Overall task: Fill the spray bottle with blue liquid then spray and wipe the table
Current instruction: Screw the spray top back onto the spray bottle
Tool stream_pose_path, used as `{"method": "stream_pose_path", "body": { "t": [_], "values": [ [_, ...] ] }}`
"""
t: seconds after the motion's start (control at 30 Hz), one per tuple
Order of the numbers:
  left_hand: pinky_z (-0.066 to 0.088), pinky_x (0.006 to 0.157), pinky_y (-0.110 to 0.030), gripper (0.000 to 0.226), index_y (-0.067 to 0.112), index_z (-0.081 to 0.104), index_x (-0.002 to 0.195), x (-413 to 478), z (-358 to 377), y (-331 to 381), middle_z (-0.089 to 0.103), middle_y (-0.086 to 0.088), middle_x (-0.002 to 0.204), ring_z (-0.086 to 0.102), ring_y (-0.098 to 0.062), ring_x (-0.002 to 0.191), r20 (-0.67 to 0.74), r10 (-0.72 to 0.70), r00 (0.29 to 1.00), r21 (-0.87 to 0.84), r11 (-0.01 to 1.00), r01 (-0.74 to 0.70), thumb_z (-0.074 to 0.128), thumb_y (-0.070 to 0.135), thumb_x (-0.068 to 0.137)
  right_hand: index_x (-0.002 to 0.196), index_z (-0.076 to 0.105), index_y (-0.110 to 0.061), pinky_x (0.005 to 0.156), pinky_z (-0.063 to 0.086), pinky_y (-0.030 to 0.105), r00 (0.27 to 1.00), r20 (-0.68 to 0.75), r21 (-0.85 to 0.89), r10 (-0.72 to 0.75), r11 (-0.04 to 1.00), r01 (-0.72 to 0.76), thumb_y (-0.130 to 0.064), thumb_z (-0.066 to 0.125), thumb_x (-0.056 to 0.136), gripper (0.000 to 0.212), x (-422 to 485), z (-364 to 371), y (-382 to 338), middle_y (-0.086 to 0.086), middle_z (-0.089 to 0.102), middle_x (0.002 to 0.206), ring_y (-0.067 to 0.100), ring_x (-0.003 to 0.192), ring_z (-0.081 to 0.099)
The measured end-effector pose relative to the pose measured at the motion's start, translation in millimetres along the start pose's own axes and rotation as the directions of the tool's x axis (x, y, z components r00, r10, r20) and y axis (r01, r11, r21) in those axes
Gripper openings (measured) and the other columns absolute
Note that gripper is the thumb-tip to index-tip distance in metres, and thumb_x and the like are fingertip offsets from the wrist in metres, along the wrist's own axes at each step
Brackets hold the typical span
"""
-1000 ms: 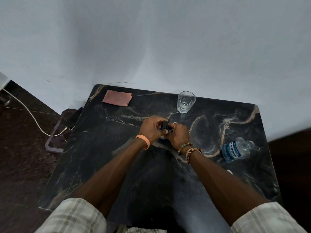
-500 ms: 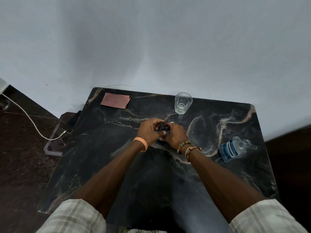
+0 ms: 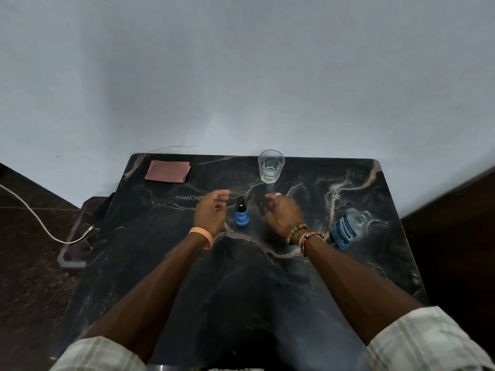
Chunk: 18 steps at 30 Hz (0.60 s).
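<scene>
So the little spray bottle (image 3: pixel 242 216) is standing upright on the dark marble table (image 3: pixel 375 263), full of blue liquid with its black nozzle top on, right in the gap between the two hands. Neither hand is touching it. The left hand (image 3: pixel 210 213) sits just to one side with fingers loosely curled and nothing in them, and the right hand (image 3: pixel 284 213) mirrors it on the other side, also open and empty.

My read: filling looks done, so the step in hand is picking the bottle up to spray. It's a small, top-heavy thing on a slick surface, so I'd wrap the fingers around the blue body low down rather than pinch the black top, and keep a forefinger free for the pump. Point the nozzle away from yourself and at bare tabletop.

Beyond the right hand's fingertips there's a glass of water (image 3: pixel 270 166), near enough to knock on a careless lift, so go straight up first. Out past the right wrist lies the mouthwash bottle (image 3: pixel 348 227) on its side, cap apparently off, so watch for dribbles. The pink cloth (image 3: pixel 168 171) for wiping is well off beyond the left hand, at the far corner, so the left hand is the natural one to fetch it.
</scene>
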<state>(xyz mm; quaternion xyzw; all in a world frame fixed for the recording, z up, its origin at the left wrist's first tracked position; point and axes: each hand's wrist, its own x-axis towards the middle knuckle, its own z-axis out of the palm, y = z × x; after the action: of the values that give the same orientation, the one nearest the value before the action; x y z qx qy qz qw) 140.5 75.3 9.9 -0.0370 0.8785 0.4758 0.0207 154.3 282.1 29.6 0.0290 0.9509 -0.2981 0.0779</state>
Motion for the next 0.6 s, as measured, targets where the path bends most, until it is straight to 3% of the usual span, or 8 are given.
{"method": "stream_pose_path", "body": {
  "t": [0.2, 0.4, 0.5, 0.6],
  "values": [
    [0.050, 0.083, -0.013, 0.027, 0.017, 0.064, 0.116, 8.9, -2.5, 27.3, 0.067, 0.003, 0.103, 0.062, 0.000, 0.091, -0.237, -0.033, 0.971, -0.189, 0.982, -0.013, 0.062, 0.006, 0.092, 0.130, 0.060, -0.020, 0.087, 0.053, 0.032, 0.991, -0.114, 0.026, 0.066, 0.998, -0.063, -0.014, 0.060, 0.088, 0.042, -3.8, -14.5, 19.1, 0.001, 0.069, 0.106, 0.019, 0.100, 0.064],
    [0.052, 0.085, -0.016, 0.023, 0.015, 0.065, 0.113, 20.4, 8.0, 64.2, 0.068, 0.001, 0.103, 0.063, -0.005, 0.091, -0.305, 0.030, 0.952, -0.246, 0.963, -0.109, 0.063, 0.009, 0.091, 0.119, 0.067, -0.018, 0.084, 0.053, 0.030, 0.971, -0.203, 0.070, 0.125, 0.991, -0.112, -0.014, 0.056, 0.089, 0.032, -1.6, -30.4, 31.6, 0.002, 0.071, 0.107, 0.021, 0.098, 0.065],
    [0.049, 0.081, -0.012, 0.021, 0.016, 0.065, 0.110, 13.8, 21.8, 83.5, 0.066, 0.002, 0.102, 0.061, 0.000, 0.090, -0.341, 0.147, 0.928, -0.201, 0.953, -0.225, 0.063, 0.008, 0.091, 0.111, 0.069, -0.019, 0.070, 0.044, 0.022, 0.959, -0.245, 0.060, 0.143, 0.989, -0.132, -0.017, 0.053, 0.092, 0.025, -4.2, -34.2, 38.4, 0.001, 0.071, 0.099, 0.018, 0.087, 0.063],
    [0.048, 0.077, -0.011, 0.020, 0.015, 0.065, 0.109, 3.7, 40.6, 98.1, 0.063, 0.000, 0.103, 0.059, 0.001, 0.088, -0.322, 0.345, 0.882, -0.096, 0.915, -0.393, 0.062, 0.008, 0.091, 0.104, 0.070, -0.021, 0.072, 0.045, 0.021, 0.951, -0.261, 0.090, 0.166, 0.985, -0.147, -0.017, 0.056, 0.090, 0.021, -11.2, -36.0, 46.7, 0.000, 0.071, 0.097, 0.017, 0.089, 0.065]
  ]
}}
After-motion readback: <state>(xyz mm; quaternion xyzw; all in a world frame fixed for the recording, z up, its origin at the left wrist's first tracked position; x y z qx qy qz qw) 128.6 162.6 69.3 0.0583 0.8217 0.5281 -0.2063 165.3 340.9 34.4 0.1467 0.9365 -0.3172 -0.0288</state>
